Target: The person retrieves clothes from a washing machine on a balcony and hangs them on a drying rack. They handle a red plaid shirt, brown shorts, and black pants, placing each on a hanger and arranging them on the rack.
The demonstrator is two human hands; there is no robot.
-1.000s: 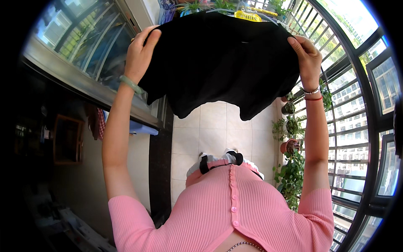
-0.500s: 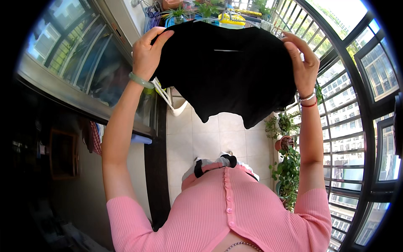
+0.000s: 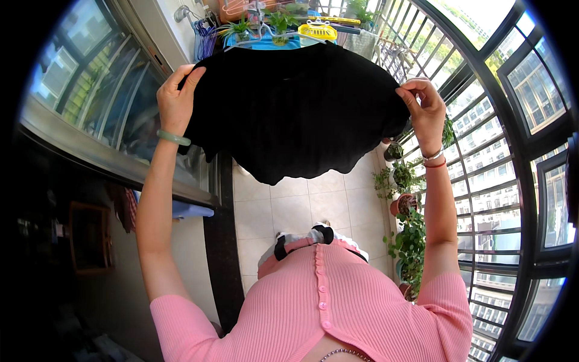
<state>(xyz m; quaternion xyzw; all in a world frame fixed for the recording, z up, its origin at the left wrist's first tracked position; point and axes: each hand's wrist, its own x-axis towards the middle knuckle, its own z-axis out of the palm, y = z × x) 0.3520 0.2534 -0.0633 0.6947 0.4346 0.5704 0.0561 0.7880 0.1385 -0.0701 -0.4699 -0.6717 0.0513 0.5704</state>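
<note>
Your left hand was up beside a framed glass panel, its thumb and fingers pinched together on the upper left shoulder of a black top; a bunch of purple hangers hung just beyond that pinch. The top lay to the right of this grip, its long axis running crosswise from one hand to the other, with its neckline edge away from you and its scalloped lower edge falling toward your body, over the tiles. Beyond the neckline, between your two grips, a pale hanger showed at the edge, though you could not tell whether it sat inside the cloth, and farther right was a yellow basket. The middle of the top was about equally far from both pinches, so neither hand was clearly nearer. Your right hand clamped the opposite shoulder edge between thumb and fingers, with the cloth to its left, potted plants nearer your body, and window bars to its right.
</note>
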